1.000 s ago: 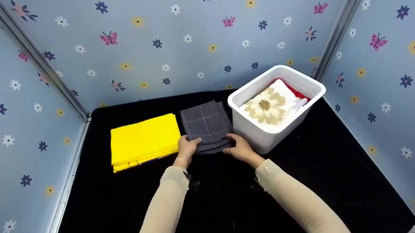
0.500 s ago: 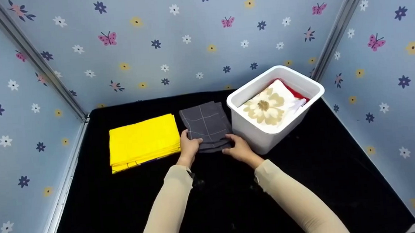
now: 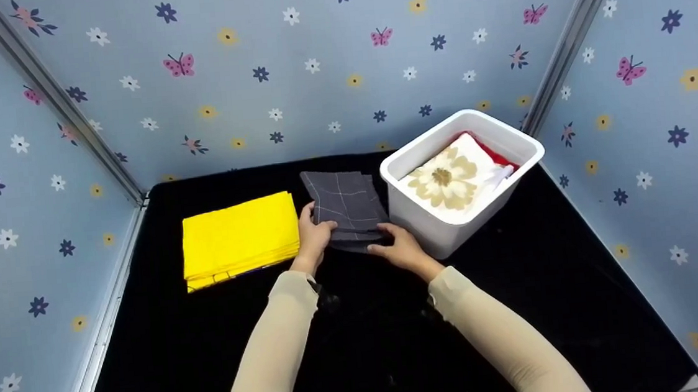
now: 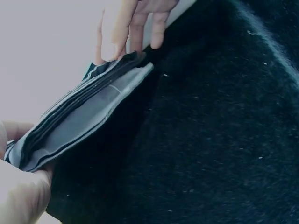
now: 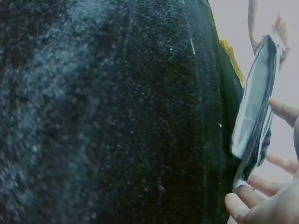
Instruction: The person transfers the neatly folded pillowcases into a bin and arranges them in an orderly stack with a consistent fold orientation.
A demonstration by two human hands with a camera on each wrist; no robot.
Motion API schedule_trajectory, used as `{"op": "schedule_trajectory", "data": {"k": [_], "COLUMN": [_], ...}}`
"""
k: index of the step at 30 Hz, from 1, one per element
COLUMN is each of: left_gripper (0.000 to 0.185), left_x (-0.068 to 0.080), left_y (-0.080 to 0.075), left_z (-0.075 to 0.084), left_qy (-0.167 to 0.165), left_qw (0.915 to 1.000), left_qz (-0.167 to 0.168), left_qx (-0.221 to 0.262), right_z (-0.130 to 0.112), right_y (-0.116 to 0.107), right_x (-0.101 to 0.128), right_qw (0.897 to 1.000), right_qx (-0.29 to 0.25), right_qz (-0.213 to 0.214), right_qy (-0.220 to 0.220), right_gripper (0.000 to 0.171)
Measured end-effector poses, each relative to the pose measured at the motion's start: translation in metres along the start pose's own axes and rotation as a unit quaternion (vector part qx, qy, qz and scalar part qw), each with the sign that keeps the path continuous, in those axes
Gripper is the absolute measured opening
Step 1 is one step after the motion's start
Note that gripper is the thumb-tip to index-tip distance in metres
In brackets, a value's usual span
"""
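A folded dark grey cloth [image 3: 349, 199] with thin white check lines lies between my two hands in the head view. With my left hand [image 3: 316, 233] I grip its left edge, thumb over the top. At its near right corner, my right hand [image 3: 401, 246] pinches the layers. The left wrist view shows the stacked layers of the grey cloth [image 4: 86, 109] edge-on, the lowest one sagging away from those above. Fingers of the right hand [image 4: 140, 18] sit at its far end there. In the right wrist view, fingers [image 5: 280, 109] touch the layers' side.
A folded yellow cloth [image 3: 240, 236] lies left of my left hand. Close beside my right hand stands a white bin [image 3: 432, 230] holding a flower-print cloth [image 3: 444, 179] and a red cloth [image 3: 495, 153]. Flowered panels wall in the black-covered table [image 3: 360, 338].
My left hand has shifted slightly away from me, and the grey cloth's left side has risen and bent. Its near edge has drawn back a little. The right hand stays at its corner.
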State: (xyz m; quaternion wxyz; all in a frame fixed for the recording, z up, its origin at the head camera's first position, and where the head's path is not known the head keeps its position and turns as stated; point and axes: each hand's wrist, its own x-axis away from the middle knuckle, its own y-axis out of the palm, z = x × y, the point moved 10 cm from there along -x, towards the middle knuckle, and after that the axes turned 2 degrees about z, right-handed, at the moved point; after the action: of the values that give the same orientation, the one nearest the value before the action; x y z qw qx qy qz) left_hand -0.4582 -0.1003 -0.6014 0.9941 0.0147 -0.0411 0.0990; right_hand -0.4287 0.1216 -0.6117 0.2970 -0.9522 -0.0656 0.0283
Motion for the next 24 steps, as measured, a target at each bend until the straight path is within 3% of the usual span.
{"op": "schedule_trajectory", "data": {"k": [5, 11, 18, 24], "left_gripper": [0.074, 0.072, 0.074, 0.074], "left_x": [-0.004, -0.005, -0.003, 0.006], "left_y": [-0.008, -0.019, -0.027, -0.031], "left_z": [0.012, 0.024, 0.032, 0.041], "left_qy": [0.007, 0.012, -0.006, -0.029], "left_qw": [1.0000, 0.9991, 0.9932, 0.9804], "left_qz": [-0.006, -0.040, -0.115, -0.194], "left_qx": [-0.004, -0.008, 0.016, 0.015], "right_z": [-0.003, -0.006, -0.013, -0.019], "right_y": [-0.003, -0.004, -0.003, -0.001], "right_x": [-0.001, -0.002, -0.003, -0.005], "right_qw": [1.000, 1.000, 0.999, 0.999], "right_qx": [-0.014, -0.028, -0.032, -0.032], "right_qz": [0.005, 0.005, 0.002, 0.000], "right_qy": [0.002, -0.002, -0.008, -0.016], "right_gripper": [0.068, 0.067, 0.067, 0.069]}}
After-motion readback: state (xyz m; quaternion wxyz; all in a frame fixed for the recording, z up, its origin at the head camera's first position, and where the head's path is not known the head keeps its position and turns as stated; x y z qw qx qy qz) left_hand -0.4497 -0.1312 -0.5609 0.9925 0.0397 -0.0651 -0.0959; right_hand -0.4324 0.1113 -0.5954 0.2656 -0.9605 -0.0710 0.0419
